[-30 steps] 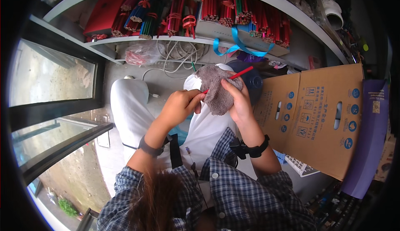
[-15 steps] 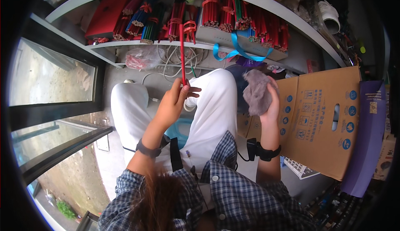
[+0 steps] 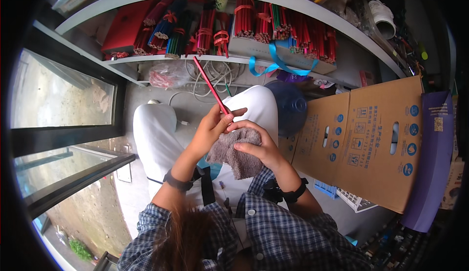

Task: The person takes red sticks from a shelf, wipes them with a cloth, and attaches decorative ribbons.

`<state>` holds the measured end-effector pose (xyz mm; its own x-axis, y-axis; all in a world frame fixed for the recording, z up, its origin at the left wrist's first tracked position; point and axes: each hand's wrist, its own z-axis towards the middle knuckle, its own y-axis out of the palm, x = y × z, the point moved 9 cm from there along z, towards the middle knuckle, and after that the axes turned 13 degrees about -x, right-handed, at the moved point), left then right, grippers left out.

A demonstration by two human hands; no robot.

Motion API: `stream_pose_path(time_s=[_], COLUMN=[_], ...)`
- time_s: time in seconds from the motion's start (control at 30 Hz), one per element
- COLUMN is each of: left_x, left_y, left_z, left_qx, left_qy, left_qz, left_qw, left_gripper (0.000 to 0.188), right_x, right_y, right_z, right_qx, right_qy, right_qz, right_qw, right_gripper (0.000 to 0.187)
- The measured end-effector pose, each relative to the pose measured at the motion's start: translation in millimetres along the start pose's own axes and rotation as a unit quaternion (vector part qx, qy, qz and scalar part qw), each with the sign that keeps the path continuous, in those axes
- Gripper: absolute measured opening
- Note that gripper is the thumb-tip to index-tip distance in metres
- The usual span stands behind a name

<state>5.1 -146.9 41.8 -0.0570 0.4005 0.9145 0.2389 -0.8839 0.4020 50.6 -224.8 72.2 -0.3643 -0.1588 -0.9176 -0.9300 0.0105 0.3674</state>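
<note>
A slim, glossy red pencil point(image 3: 210, 84) slants up and to the left from my left hand point(image 3: 212, 128), its lower end pinched between thumb and fingers. My right hand point(image 3: 261, 149) grips a crumpled grey-brown cloth point(image 3: 238, 153), thumb on top. Its fingertips reach the left hand at the pencil's lower end, where the cloth bunches up. Whether the cloth wraps round the pencil is hidden. Both hands are above my lap, between my white-trousered knees point(image 3: 254, 102).
Tied bundles of coloured pencils point(image 3: 244, 19) fill the shelf point(image 3: 146, 58) ahead, near a blue ribbon point(image 3: 278, 63). Beneath lie white cables point(image 3: 195, 78) and a plastic bag point(image 3: 168, 73). Right stand a large blue bottle point(image 3: 288, 102) and cardboard box point(image 3: 376, 139); left, a glass door point(image 3: 63, 90).
My right hand has brought the cloth from the right, beside the box, in to my left hand. The pencil has come lower and now tilts left instead of standing nearly straight.
</note>
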Motion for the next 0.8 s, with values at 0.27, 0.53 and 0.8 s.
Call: stream_pose_path(time_s=[0.27, 0.53, 0.8], left_x=[0, 2, -5], left_y=[-17, -26, -30], left_z=[-1, -3, -4], left_qx=[0.040, 0.093, 0.079], left_qy=[0.023, 0.009, -0.026], left_qz=[0.156, 0.121, 0.181], left_qw=[0.987, 0.988, 0.980], left_gripper=[0.028, 0.035, 0.032], right_x=[-36, -111, -142], right_y=[-63, -156, -238], right_z=[-42, -90, -46], right_qx=[0.224, 0.424, 0.406], right_qy=[-0.090, -0.173, -0.155], right_qz=[-0.157, -0.278, -0.301], right_qw=[0.958, 0.844, 0.849], right_gripper=[0.029, 0.027, 0.029])
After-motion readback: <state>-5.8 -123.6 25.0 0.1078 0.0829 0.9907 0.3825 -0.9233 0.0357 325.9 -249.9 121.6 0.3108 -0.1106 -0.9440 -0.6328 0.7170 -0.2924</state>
